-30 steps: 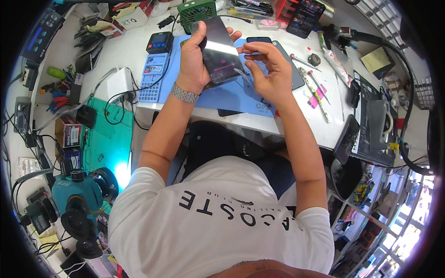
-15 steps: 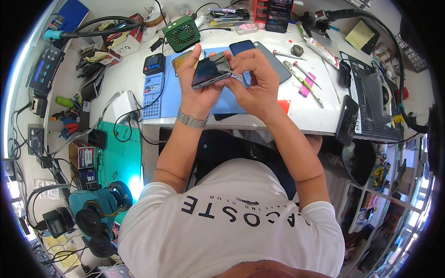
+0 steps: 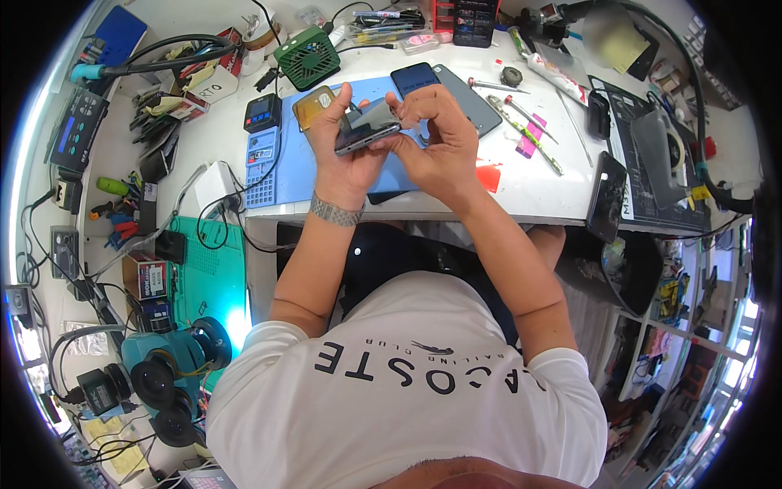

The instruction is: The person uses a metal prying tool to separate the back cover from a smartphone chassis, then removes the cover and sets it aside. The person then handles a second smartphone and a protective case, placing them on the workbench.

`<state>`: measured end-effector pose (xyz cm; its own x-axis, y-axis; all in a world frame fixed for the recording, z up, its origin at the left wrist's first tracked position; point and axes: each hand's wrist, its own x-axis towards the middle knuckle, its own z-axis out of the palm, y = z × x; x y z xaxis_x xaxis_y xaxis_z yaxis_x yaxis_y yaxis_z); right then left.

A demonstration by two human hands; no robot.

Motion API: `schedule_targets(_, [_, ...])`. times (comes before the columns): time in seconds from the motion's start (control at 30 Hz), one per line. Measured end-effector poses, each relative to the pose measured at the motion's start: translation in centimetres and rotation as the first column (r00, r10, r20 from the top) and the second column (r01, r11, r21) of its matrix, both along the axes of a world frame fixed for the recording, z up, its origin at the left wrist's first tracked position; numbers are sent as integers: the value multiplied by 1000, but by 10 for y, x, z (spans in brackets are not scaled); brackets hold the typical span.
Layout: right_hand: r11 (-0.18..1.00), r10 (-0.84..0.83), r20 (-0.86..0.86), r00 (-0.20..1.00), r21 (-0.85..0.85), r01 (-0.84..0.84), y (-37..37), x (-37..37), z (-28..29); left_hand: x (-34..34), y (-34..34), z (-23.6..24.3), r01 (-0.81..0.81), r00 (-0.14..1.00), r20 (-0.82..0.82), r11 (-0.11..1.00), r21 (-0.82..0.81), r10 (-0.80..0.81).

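Note:
My left hand (image 3: 346, 171) is closed around a dark smartphone (image 3: 362, 137), which is tilted above the blue work mat (image 3: 297, 179). A metal-banded watch (image 3: 336, 213) is on that wrist. At the phone's right end, my right hand (image 3: 444, 138) is closed in a pinch, with its fingertips against the phone's edge. Anything between those fingertips is too small to make out. Behind the hands, a gold-coloured panel (image 3: 309, 112) lies on the mat. A dark phone (image 3: 414, 78) with a lit screen rests beside a flat grey device (image 3: 471, 104).
A green fan (image 3: 306, 59) stands at the back. Screwdrivers (image 3: 529, 118) and tweezers lie to the right, with another phone (image 3: 607, 197) by the front edge. A small black meter (image 3: 262, 112) sits left of the mat. At lower left stands a teal microscope (image 3: 167, 375).
The held phone has tipped so that its screen shows at a flatter angle. Both hands keep the same grip, and the whole view has shifted slightly.

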<state>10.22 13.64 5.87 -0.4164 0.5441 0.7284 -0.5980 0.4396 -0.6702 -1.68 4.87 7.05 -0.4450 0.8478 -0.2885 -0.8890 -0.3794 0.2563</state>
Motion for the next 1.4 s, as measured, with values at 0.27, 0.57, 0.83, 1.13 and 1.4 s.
schedule_targets(0.27, [993, -116, 55, 992, 23, 115, -5, 2, -4, 8, 1, -2, -167, 972, -180, 982, -85, 149])
schedule_targets(0.57, [964, -255, 132, 958, 111, 241, -5, 11, 0, -9, -3, -10, -78, 961, -271, 995, -65, 57])
schedule_targets(0.83, [695, -680, 614, 401, 365, 619, 97, 92, -17, -60, 2, -14, -86, 900, -436, 977, -197, -9])
schedule_targets(1.13, [530, -621, 621, -479, 782, 326, 183, 152, 0, -87, 31, -29, -37, 858, -512, 990, -136, -38])
schedule_targets(1.4, [605, -661, 639, -394, 764, 224, 186, 149, 5, -71, 20, -28, -81, 882, -470, 995, -60, 44])
